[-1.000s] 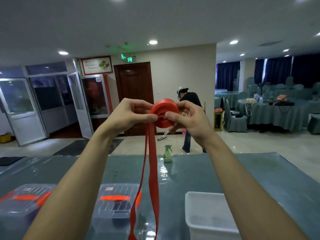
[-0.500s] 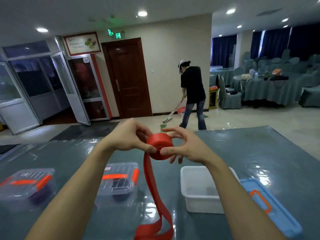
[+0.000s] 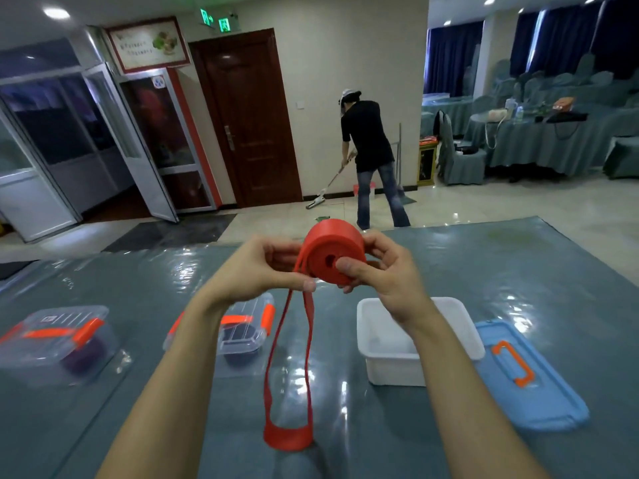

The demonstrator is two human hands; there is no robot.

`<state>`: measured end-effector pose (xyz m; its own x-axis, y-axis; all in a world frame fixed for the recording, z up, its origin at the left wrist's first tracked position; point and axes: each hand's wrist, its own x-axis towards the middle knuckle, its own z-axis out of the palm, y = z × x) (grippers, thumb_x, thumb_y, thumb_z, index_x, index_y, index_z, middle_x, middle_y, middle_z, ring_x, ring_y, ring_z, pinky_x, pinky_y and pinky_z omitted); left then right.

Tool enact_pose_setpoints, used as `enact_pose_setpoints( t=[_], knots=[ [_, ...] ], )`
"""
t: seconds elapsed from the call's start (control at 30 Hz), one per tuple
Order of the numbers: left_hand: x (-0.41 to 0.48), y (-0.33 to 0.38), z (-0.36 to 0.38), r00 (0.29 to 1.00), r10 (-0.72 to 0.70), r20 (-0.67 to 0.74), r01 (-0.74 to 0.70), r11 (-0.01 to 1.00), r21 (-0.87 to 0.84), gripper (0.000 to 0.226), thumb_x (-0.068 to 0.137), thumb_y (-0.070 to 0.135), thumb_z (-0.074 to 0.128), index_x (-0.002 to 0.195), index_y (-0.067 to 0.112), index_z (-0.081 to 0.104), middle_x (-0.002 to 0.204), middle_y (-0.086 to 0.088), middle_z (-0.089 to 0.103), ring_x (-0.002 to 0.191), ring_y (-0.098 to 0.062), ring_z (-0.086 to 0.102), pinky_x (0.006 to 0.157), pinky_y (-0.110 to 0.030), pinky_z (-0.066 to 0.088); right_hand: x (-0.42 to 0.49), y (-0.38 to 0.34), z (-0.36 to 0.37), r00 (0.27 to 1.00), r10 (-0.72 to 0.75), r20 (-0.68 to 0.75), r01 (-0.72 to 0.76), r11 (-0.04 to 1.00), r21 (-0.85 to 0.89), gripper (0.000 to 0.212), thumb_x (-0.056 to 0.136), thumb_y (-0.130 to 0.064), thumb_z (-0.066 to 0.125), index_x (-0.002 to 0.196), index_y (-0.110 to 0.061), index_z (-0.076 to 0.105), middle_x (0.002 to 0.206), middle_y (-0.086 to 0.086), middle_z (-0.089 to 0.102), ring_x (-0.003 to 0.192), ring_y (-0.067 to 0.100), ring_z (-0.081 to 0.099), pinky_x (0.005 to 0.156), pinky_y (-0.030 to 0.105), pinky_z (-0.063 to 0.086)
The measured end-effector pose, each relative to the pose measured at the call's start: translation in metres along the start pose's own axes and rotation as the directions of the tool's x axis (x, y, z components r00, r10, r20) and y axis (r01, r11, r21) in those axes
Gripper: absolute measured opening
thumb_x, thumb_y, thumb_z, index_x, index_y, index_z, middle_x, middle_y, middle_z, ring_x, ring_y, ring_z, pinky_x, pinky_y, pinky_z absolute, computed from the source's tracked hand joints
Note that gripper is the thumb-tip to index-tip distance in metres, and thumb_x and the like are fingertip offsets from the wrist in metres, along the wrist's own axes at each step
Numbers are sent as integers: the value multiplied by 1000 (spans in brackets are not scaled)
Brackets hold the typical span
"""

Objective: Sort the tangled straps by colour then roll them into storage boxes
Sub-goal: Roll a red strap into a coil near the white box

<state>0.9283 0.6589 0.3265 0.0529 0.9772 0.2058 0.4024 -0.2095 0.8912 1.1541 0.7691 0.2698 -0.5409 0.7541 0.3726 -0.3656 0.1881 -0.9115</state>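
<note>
Head view: right hand fingers grip the red roll in mid-air; left hand fingers pinch its tail just beside. Keeping that tail taut should wind it tight; the box sits below.

One wide-angle head-worn camera looks forward and slightly down across the table from its near edge. The left hand and right hand, gripping the red strap, sit close at centre. The table's far edge crosses mid-frame, with the hall behind.
</note>
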Motion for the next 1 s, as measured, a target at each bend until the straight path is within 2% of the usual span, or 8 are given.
enact_pose_setpoints(
  t=[0.27,0.37,0.43,0.5,0.57,0.7,0.9,1.0],
  knots=[
    [-5,-53,53,984,-72,-160,60,995,-79,47,63,29,104,106,23,87,106,-11,85,101,-25,83,89,-30,64,-49,59,3,965,263,-6,-241,893,380,48,79,-21,86,118,-1,65,124,25,70,98,38,78,81,41,67],
    [-10,-62,62,982,-115,-152,116,993,-2,46,61,34,105,102,24,88,99,-9,86,96,-28,84,88,-38,67,-54,56,-20,958,276,77,-279,960,24,56,79,-25,94,126,-12,66,132,12,71,89,37,80,73,40,66],
    [-10,-63,63,980,-154,-123,171,975,144,44,57,37,105,96,24,88,91,-5,86,90,-26,84,89,-45,68,-55,50,-34,960,275,51,-238,899,-369,78,68,-49,101,136,-37,64,133,-10,69,76,27,80,63,32,62],
    [-6,-59,66,979,-190,-72,203,920,336,41,55,37,103,90,22,86,83,2,84,83,-20,83,85,-48,68,-55,44,-38,969,243,51,-175,816,-551,95,57,-68,98,142,-57,55,132,-22,64,67,19,77,56,21,56],
    [0,-51,72,981,-191,-17,167,809,563,37,56,37,103,86,24,84,74,7,81,74,-15,79,79,-44,66,-56,45,-34,958,266,103,-150,776,-612,87,58,-63,101,136,-53,62,122,-15,70,61,16,76,52,21,54],
    [9,-34,82,980,-182,74,31,518,855,45,53,56,99,83,27,81,68,9,74,69,-16,70,72,-42,60,-64,62,-26,959,257,116,-123,750,-650,50,60,-47,105,89,-36,65,78,-7,71,46,18,69,48,30,54],
    [16,-23,79,957,-254,140,-28,400,916,52,53,65,97,85,28,80,72,9,73,73,-18,68,74,-41,60,-70,72,-20,933,335,131,-229,834,-501,50,60,-46,106,96,-34,73,78,-3,79,54,22,76,46,24,53],
    [17,-25,73,951,-277,142,13,491,871,49,57,58,99,92,28,82,81,10,79,85,-17,75,82,-43,63,-69,71,-21,947,310,88,-246,871,-425,41,62,-38,107,88,-29,77,71,2,79,54,26,76,49,25,55]
  ],
)
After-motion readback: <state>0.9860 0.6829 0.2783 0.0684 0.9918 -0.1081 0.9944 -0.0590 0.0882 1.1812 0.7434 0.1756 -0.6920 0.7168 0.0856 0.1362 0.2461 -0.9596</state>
